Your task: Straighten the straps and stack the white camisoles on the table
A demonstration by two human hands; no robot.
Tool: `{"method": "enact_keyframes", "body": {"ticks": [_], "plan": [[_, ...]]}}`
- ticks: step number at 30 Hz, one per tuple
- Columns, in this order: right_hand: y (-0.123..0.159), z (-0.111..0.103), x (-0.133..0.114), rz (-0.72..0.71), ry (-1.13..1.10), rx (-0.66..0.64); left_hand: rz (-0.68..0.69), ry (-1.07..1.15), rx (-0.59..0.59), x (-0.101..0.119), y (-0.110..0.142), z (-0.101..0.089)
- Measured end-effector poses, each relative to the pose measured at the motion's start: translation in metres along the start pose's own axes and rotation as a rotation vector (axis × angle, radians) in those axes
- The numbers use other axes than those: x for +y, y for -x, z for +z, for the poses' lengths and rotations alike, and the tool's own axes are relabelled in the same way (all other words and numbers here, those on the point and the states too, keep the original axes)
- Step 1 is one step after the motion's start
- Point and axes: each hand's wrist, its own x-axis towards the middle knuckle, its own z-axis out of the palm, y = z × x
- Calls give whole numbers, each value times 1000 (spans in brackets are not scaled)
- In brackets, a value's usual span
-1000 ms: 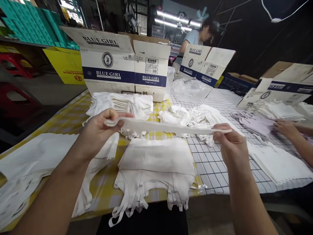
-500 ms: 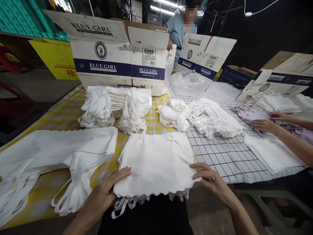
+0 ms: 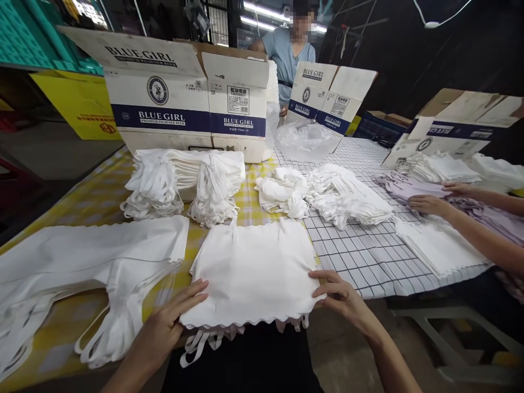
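Left hand [image 3: 170,308] and right hand [image 3: 341,295] rest, fingers extended, on the garment's [image 3: 254,273] opposite edges. I cannot tell whether they grip.

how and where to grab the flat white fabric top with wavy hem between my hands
The flat white fabric top lies spread wide, wavy hem nearest you, so likely grip both side edges near that hem, one hand from each side. Your left hand and right hand touch there.

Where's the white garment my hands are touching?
In the head view, the white garment lies low centre, above hanging straps at the table's near edge, between the left hand and right hand.
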Motion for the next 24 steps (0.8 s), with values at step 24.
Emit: {"method": "enact_keyframes", "body": {"ticks": [24], "plan": [[-34,-30,-75,-279,52,208,-230,508,166,52,-52,-65]]}}
